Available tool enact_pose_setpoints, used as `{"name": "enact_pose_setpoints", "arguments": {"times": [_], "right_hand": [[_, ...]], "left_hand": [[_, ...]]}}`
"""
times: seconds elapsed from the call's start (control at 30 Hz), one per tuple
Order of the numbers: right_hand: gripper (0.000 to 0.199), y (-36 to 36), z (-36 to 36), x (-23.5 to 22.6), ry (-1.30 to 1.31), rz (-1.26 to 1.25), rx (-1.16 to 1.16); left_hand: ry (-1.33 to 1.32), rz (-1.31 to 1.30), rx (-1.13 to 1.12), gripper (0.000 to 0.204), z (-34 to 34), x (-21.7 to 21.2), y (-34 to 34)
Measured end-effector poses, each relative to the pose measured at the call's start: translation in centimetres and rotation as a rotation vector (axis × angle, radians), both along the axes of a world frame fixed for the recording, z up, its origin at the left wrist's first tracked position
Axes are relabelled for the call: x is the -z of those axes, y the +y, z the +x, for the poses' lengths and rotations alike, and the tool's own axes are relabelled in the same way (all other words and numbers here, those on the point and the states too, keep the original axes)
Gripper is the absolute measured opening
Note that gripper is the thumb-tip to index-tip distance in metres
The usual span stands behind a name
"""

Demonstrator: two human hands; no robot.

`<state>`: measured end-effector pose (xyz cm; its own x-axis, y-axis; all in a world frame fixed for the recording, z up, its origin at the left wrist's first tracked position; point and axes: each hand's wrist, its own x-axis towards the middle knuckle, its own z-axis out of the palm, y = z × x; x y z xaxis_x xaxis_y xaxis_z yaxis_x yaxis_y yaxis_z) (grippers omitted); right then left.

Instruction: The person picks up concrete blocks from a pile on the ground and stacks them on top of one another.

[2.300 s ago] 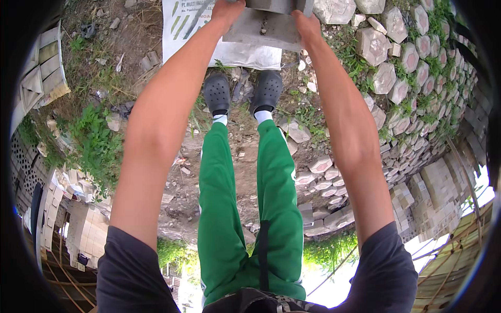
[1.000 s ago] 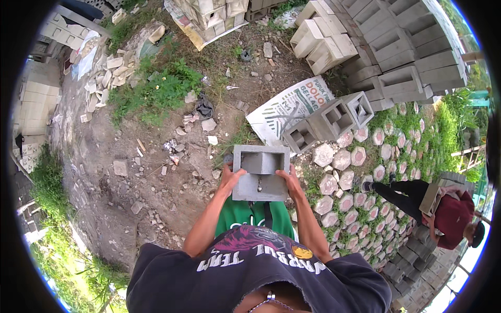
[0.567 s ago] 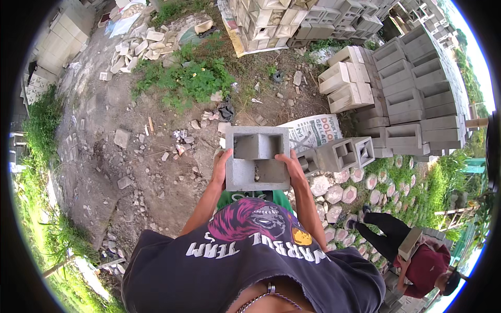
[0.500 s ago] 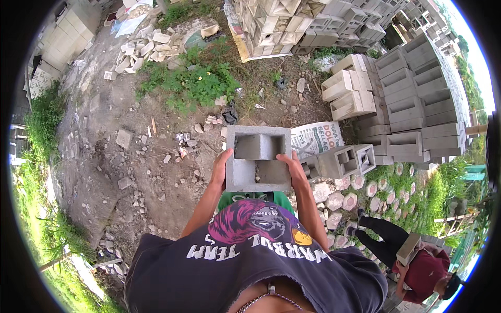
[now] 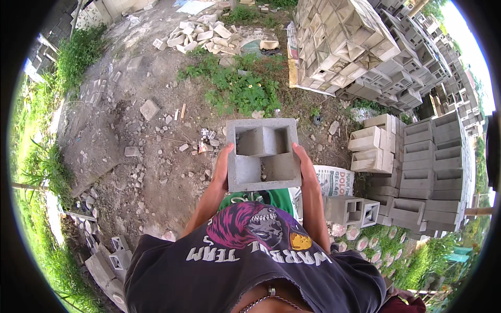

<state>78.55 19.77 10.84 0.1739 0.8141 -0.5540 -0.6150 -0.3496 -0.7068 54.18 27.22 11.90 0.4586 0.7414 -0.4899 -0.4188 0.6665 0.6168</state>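
Between my two hands, in front of my body, is a grey concrete block [image 5: 245, 181] with a square frame and stepped hollow openings. My left hand [image 5: 222, 166] presses against its left side, and my right hand [image 5: 305, 164] grips its right side. The block is off the ground, with its open face turned up toward me. Its underside and most of my fingertips are hidden behind it.
Tall stacks of patterned blocks [image 5: 334, 52] and grey blocks [image 5: 417, 161] stand on the right. Hollow blocks [image 5: 344, 209] sit beside a printed white sack [image 5: 334, 177]. A rubble heap [image 5: 203, 34] and weeds [image 5: 250, 91] lie ahead; loose stones dot the dirt.
I have turned to the left with the block still held, so the surroundings have swung rightward and down. The person carrying a block has nearly left the view at lower right.
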Motion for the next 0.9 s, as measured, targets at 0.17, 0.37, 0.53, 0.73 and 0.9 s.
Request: {"name": "enact_pose_setpoints", "arguments": {"times": [0.17, 0.37, 0.53, 0.73, 0.9], "right_hand": [[0.066, 4.5, -2.3, -1.7, -0.115, 0.071, -0.187], [0.085, 10.1, -3.6, -1.6, -0.136, 0.075, -0.495], [0.081, 14.5, -6.6, -3.6, -0.081, -0.003, -0.697], [0.089, 18.3, -10.5, -3.3, -0.029, -0.002, -1.034], [0.082, 19.8, -14.6, -1.9, -0.096, 0.067, -1.245]], "left_hand": [[0.013, -0.028, -0.214, 0.055, -2.2, -0.8, 0.1], [0.112, 0.000, -0.478, 0.048, -4.0, -1.1, 0.4], [0.172, -0.011, -0.719, 0.044, -5.1, -0.4, -1.7], [0.140, -0.057, -1.118, 0.046, -4.4, -1.6, -5.2], [0.235, -0.051, -1.308, 0.047, -4.4, -1.7, -8.3]]}}
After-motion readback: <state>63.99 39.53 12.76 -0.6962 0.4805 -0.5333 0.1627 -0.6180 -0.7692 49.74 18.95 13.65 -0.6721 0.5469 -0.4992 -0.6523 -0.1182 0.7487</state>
